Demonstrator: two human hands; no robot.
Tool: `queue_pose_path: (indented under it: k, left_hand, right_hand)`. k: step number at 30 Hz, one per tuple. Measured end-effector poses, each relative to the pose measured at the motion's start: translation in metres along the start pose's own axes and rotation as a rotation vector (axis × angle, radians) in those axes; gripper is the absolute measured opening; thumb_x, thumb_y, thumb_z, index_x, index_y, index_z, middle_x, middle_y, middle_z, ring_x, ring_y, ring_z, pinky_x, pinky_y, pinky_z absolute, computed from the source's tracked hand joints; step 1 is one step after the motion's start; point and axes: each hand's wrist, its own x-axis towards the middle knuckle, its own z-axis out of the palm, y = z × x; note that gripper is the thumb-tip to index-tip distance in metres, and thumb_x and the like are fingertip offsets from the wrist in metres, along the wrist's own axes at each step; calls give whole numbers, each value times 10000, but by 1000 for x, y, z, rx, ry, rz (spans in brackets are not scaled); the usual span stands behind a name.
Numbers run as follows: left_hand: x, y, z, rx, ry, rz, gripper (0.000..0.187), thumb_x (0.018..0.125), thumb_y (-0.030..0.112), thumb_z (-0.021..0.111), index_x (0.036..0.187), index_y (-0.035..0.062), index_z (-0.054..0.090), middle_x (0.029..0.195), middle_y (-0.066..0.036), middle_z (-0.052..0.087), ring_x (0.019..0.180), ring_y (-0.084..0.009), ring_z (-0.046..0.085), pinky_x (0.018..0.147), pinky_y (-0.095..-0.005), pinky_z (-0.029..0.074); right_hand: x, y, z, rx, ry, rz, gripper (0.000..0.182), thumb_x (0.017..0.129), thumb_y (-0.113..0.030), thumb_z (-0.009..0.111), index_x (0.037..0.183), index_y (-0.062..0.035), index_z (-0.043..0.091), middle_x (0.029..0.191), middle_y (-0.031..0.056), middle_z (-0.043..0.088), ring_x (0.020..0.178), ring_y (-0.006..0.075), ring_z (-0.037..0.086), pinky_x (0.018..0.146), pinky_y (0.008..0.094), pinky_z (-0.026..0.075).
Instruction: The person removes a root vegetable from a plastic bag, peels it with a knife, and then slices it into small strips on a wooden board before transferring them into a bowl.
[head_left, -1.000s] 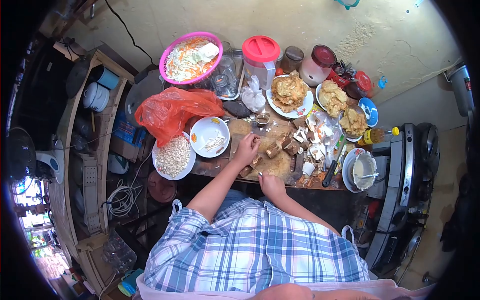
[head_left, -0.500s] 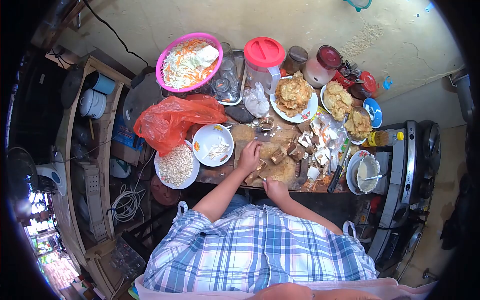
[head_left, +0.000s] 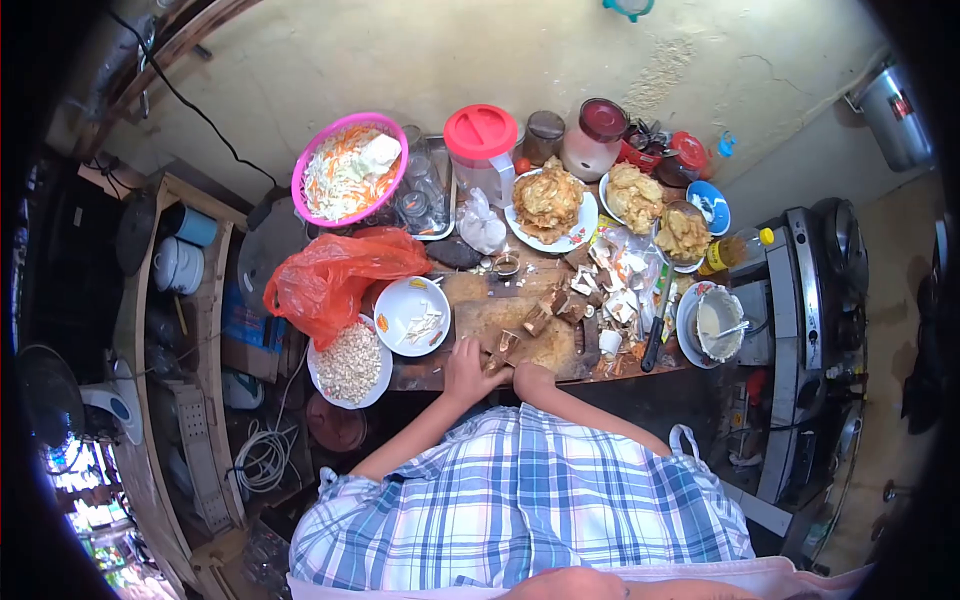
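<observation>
My left hand (head_left: 464,364) rests at the near edge of the wooden cutting board (head_left: 500,318), its fingers on a small brown root piece (head_left: 497,352). Close on the right, my right hand (head_left: 531,378) is a fist around a small knife whose blade barely shows. The two hands nearly touch over the piece. More brown chunks (head_left: 551,304) lie farther back on the board. Left of the board stands a white plate (head_left: 404,300) with pale slivers, and a second plate (head_left: 350,362) is heaped with pale chopped bits.
An orange bag (head_left: 330,275), a pink bowl of shredded vegetables (head_left: 350,170) and a red-lidded pitcher (head_left: 482,150) crowd the back. Fritter plates (head_left: 548,200) and peelings (head_left: 610,285) fill the right, beside a black-handled knife (head_left: 655,335), a batter bowl (head_left: 722,325) and a stove (head_left: 820,300).
Both hands have drawn back from the middle of the board to its near edge and closer together. The view has shifted, so the table sits a little lower and to the left.
</observation>
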Motion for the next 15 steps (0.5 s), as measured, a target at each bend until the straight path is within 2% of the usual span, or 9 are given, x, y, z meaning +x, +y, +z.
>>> queue_pose_path:
  k: [1, 2, 4, 5, 9, 12, 14, 15]
  left_hand:
    - [-12, 2, -3, 56, -88, -106, 406, 676, 228, 772, 895, 11, 508, 832, -157, 556, 832, -344, 542, 701, -428, 445]
    - [-21, -1, 2, 63, -86, -94, 406, 676, 228, 772, 895, 11, 508, 832, -157, 556, 832, -344, 542, 701, -428, 445]
    - [-30, -10, 18, -145, -68, -183, 429, 639, 167, 794, 902, 18, 490, 812, -158, 558, 798, -351, 556, 693, -430, 448]
    - [-30, -13, 21, -155, -50, -225, 411, 594, 89, 806, 872, -20, 524, 781, -170, 573, 724, -324, 582, 639, -403, 472]
    - [-37, -26, 32, -195, -13, -193, 366, 595, 90, 798, 863, -32, 583, 756, -155, 582, 659, -291, 585, 618, -386, 483]
    - [-40, -35, 28, -137, -73, -283, 365, 601, 147, 803, 875, -34, 643, 785, -157, 624, 665, -265, 615, 634, -370, 500]
    - [-37, -39, 19, -122, -286, -471, 392, 600, 212, 815, 857, -44, 666, 810, -195, 659, 742, -298, 652, 686, -368, 514]
    - [-36, -36, 10, -134, -294, -499, 417, 616, 250, 812, 878, -40, 665, 837, -192, 673, 757, -266, 665, 705, -347, 520]
  right_hand:
    - [1, -3, 1, -21, -25, 17, 308, 879, -187, 518, 1075, 51, 519, 910, 222, 676, 843, 345, 680, 713, 424, 545]
    - [2, -5, 2, -13, -14, 17, 308, 879, -187, 518, 1075, 51, 519, 910, 222, 676, 843, 345, 680, 713, 424, 545]
    - [3, -8, 3, -68, -2, 40, 317, 870, -150, 511, 1111, 57, 499, 898, 215, 681, 837, 329, 686, 680, 418, 553]
    - [4, -9, 6, -64, 6, 41, 317, 870, -150, 511, 1111, 57, 499, 898, 215, 681, 837, 329, 686, 680, 418, 553]
    - [8, -8, 23, -112, 111, 39, 327, 871, -129, 491, 1133, 68, 486, 870, 200, 688, 808, 305, 694, 647, 403, 557]
    - [7, -5, 21, -123, 119, -8, 330, 874, -132, 479, 1138, 65, 488, 869, 193, 689, 809, 303, 694, 658, 395, 557]
    - [9, 1, 8, -115, 107, -21, 335, 876, -141, 476, 1143, 59, 490, 876, 191, 688, 820, 303, 692, 671, 397, 555]
    - [9, 8, -2, -136, 51, -132, 331, 879, -155, 475, 1148, 38, 494, 890, 196, 685, 836, 317, 687, 685, 404, 551]
